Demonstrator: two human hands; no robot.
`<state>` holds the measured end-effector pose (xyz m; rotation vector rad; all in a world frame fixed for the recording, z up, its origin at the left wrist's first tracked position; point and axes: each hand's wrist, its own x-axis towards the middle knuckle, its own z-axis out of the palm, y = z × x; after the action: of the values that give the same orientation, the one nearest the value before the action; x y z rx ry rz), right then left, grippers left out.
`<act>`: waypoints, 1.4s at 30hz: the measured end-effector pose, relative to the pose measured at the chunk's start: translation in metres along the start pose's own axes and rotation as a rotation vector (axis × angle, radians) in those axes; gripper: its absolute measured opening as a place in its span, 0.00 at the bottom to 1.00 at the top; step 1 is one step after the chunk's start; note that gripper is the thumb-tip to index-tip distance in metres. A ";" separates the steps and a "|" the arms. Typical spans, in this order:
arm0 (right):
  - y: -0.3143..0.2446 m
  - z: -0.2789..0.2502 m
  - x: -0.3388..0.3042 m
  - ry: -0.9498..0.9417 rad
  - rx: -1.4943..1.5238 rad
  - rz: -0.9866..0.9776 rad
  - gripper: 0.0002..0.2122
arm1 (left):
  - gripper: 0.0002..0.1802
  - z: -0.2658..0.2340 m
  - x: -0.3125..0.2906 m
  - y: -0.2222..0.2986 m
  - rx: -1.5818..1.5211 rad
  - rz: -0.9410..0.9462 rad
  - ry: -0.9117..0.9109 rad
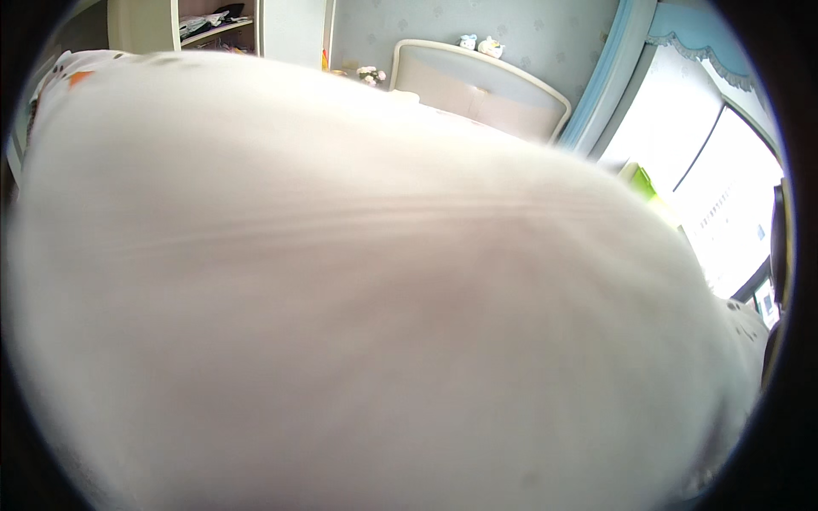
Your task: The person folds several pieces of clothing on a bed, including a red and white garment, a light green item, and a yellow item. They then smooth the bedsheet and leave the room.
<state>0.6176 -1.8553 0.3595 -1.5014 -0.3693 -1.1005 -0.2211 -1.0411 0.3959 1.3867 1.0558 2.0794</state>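
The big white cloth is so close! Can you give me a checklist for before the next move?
1. White cloth out of the way of the view: not ok, it fills most of it.
2. Cloth smooth: not ok, faint creases run across it.
3. Both hands in sight: not ok, neither shows.
4. Space behind the cloth: cannot tell, it's hidden.
5. Enough light: ok, the window is bright.

Cloth [383, 324]: one
Headboard [469, 75]: one
Figures [490, 48]: two — both on the headboard's top edge
Flower bunch [371, 76]: one — near the headboard's left edge
Curtain [601, 72]: one
Cupboard [298, 30]: one
Clothes [226, 15]: too small to count
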 end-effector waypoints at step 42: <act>0.230 0.476 -0.570 -1.481 -0.353 0.483 0.25 | 0.39 0.273 -0.273 -0.609 1.111 -0.248 -0.503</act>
<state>0.7028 -1.2931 -0.1702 -2.3558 -0.7519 0.5294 0.1017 -0.7562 -0.1824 1.9297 2.1015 0.7982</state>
